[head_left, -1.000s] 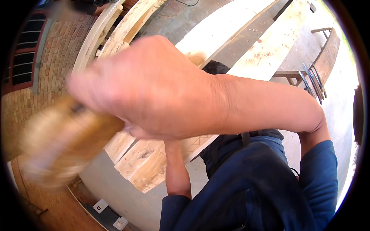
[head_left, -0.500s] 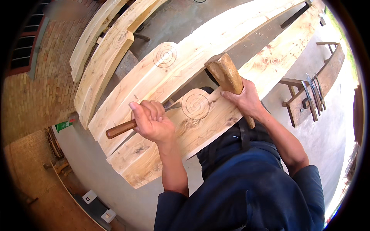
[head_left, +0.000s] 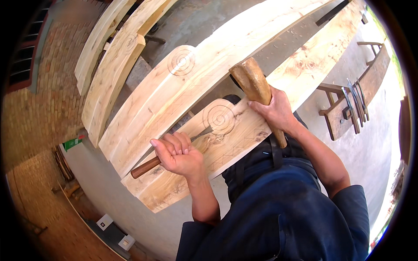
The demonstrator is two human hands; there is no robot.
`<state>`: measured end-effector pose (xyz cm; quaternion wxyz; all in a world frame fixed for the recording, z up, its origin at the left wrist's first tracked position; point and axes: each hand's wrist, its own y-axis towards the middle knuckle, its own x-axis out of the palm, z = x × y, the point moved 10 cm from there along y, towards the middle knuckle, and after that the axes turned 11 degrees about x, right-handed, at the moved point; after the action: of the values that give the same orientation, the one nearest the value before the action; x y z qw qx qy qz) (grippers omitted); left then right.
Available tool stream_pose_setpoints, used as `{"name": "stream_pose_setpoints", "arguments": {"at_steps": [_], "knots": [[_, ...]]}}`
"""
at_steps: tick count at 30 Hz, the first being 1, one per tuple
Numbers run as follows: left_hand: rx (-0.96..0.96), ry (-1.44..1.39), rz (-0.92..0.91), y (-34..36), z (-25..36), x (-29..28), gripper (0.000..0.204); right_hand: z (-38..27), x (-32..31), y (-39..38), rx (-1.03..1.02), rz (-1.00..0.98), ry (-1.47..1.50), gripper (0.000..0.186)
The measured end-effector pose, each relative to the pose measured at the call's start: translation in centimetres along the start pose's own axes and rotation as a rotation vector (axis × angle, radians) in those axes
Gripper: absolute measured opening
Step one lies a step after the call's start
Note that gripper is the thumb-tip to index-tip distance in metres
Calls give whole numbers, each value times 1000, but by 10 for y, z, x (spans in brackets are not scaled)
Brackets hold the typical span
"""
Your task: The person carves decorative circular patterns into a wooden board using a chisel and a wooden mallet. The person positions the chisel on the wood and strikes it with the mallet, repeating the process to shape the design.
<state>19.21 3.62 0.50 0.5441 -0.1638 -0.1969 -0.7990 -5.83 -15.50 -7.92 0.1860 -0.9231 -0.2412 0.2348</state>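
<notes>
My left hand [head_left: 176,154] is closed round the brown handle of a chisel [head_left: 141,168]. The steel blade reaches right, low over a pale board [head_left: 248,143], close to a spiral marking [head_left: 219,118] drawn or cut on it; whether it touches is unclear. My right hand [head_left: 276,113] grips a chunky wooden mallet [head_left: 248,76] by its handle, head toward the upper left, above the same board. Zigzag lines run along the board below the spiral.
A second long board [head_left: 148,111], with a circular marking, lies beside the first. More shaped timbers [head_left: 111,91] rest at upper left near a brick wall [head_left: 56,113]. A wooden bench [head_left: 335,126] with several metal tools [head_left: 355,104] stands at right.
The mallet and my right hand, raised large and blurred across the view a second ago, are now down over the board. Since half a second ago the chisel has shifted slightly right and down.
</notes>
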Motion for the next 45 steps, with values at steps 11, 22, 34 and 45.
{"name": "stream_pose_setpoints", "arguments": {"at_steps": [11, 22, 34, 45], "knots": [[18, 48, 21, 2, 2, 0, 58, 0, 0, 0, -9, 10, 4, 55], [-5, 267, -138, -2, -5, 32, 60, -7, -4, -4, -3, 1, -15, 55], [-149, 207, -502, -9, -25, 70, 42, -191, -6, -65, -760, 19, -137, 44], [-111, 288, -623, -12, -24, 64, 22, -269, 15, -129, -1187, 243, -518, 45]]}}
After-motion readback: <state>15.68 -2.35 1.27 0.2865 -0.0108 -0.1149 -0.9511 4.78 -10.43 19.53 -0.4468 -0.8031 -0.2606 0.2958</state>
